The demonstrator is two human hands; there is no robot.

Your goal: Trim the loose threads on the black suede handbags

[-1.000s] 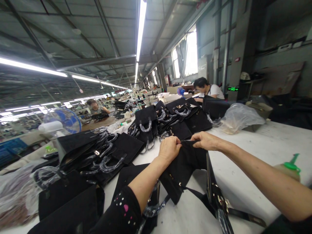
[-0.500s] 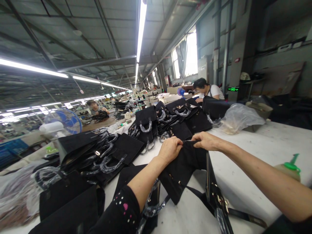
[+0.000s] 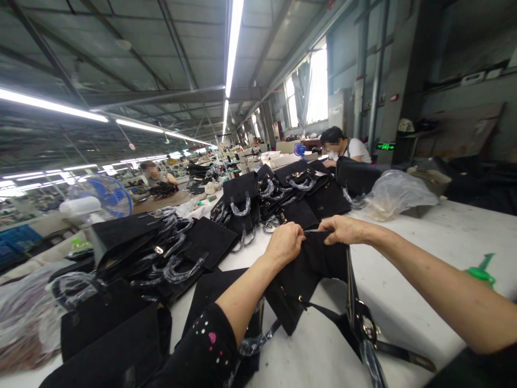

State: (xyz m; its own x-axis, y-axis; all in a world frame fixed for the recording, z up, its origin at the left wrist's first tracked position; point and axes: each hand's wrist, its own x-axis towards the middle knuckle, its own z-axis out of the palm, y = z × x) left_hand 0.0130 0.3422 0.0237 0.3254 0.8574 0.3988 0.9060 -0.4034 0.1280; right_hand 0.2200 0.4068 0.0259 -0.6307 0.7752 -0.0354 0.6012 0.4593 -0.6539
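Observation:
A black bag piece with small gold fittings hangs down between my hands above the white table. My left hand pinches its upper edge, fingers curled. On the same edge, a little to the right, my right hand grips with thumb and fingers. Joined to the right side is a black panel with a gold buckle and a strap resting on the table. A plastic-wrapped handle lies below my left forearm.
Black bags with wrapped handles pile up at the left and ahead. A clear plastic bag and a green-capped bottle are on the white table. Two people sit farther off; a blue fan stands left.
The view has shifted slightly. Both hands keep their hold on the black piece's upper edge, and the buckled panel sits slightly farther right.

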